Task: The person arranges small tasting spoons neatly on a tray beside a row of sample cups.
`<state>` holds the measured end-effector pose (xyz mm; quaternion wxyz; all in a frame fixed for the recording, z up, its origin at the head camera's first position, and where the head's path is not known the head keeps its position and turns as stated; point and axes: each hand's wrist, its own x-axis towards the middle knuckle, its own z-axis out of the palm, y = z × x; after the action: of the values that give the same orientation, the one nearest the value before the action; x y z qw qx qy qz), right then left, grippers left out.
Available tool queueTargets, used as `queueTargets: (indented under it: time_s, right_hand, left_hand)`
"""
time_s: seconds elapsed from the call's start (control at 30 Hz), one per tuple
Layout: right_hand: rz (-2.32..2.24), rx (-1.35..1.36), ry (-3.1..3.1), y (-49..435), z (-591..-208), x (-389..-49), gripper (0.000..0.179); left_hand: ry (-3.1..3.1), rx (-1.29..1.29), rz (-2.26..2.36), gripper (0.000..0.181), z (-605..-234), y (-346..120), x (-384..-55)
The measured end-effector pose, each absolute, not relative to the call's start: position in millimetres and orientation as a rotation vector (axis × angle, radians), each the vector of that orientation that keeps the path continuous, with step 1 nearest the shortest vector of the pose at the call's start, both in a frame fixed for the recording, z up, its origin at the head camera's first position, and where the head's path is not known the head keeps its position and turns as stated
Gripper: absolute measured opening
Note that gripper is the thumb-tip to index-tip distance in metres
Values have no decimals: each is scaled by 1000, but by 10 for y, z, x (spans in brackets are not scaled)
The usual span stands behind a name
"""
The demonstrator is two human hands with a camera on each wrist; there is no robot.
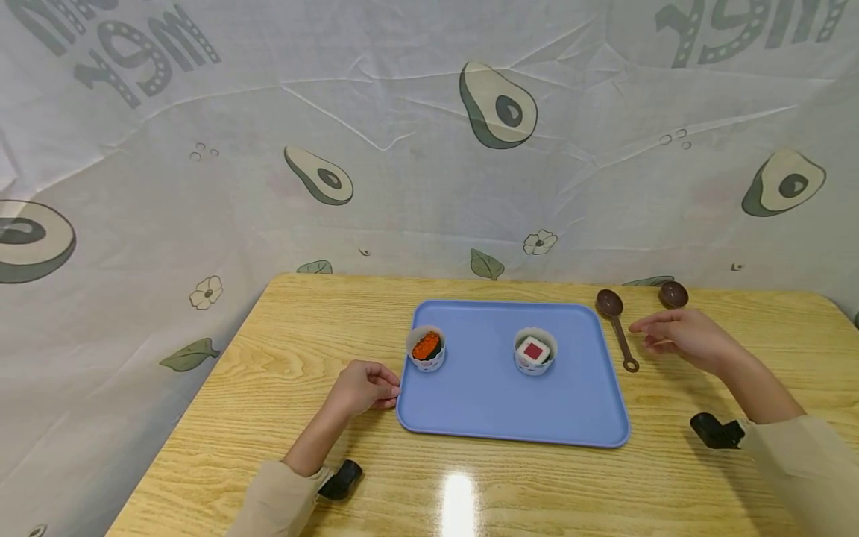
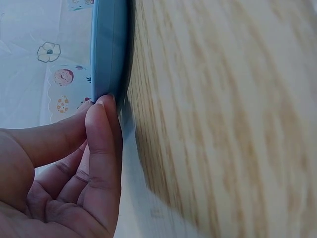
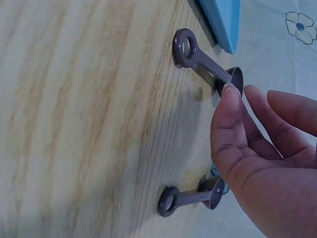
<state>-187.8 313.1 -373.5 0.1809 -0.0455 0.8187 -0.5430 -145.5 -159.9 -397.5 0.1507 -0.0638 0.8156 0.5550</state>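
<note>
My left hand [image 1: 362, 388] pinches the left rim of a blue rectangular tray [image 1: 483, 406] between thumb and fingertips, seen close in the left wrist view. On the tray stand two white patterned paper cups. The left cup [image 1: 429, 364] holds an orange roe sushi piece [image 1: 426, 346]; the right cup [image 1: 535, 367] holds a white sushi piece with a red centre [image 1: 534, 350]. My right hand [image 1: 691, 339] hovers above the table, its fingers loosely bent and holding nothing. A brown measuring spoon [image 1: 620, 335] lies to its left; a second measuring spoon [image 1: 673, 294] is partly hidden behind the hand.
The wooden table [image 1: 537, 485] carries the tray near its middle. Behind and to the left hangs a pale cloth [image 1: 403, 186] printed with avocados, leaves and flowers. A black wrist device [image 1: 341, 479] sits at the left cuff, another black device [image 1: 718, 431] at the right.
</note>
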Motion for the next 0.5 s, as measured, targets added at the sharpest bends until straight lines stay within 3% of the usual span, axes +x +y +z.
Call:
queueTargets:
  time_s: [0.5]
  right_hand:
    - [-1678, 11, 2167, 3073, -3819, -2014, 30]
  left_hand:
    - [2363, -176, 1568, 4, -3964, -1588, -1453]
